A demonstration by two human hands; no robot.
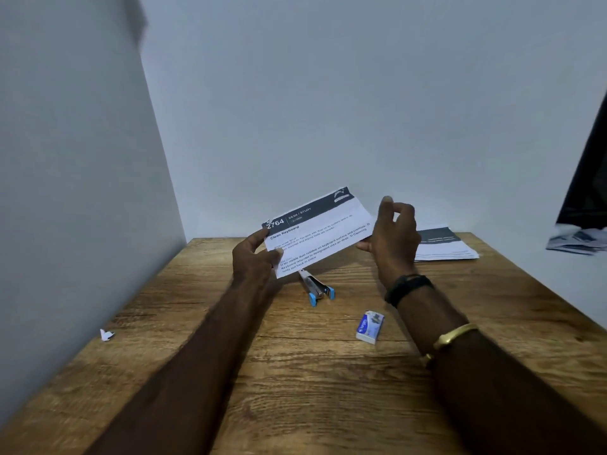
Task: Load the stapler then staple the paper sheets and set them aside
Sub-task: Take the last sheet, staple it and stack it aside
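Note:
Printed paper sheets [320, 229] with a dark header hang tilted above the wooden table [295, 372]. My left hand [254, 256] pinches their left edge between thumb and fingers. My right hand [392, 238] holds the right edge, thumb under the sheets, other fingers curled above. Below the sheets a small blue and metal stapler [317, 287] lies on the table, its far tip hidden by the paper. A small blue and white staple box [370, 326] lies to the right of it, near my right forearm.
A stack of similar printed sheets [443, 244] lies at the table's back right. A torn white paper scrap [106, 334] sits near the left edge. Walls close the left and back. A dark object [588, 178] and more papers stand at the far right.

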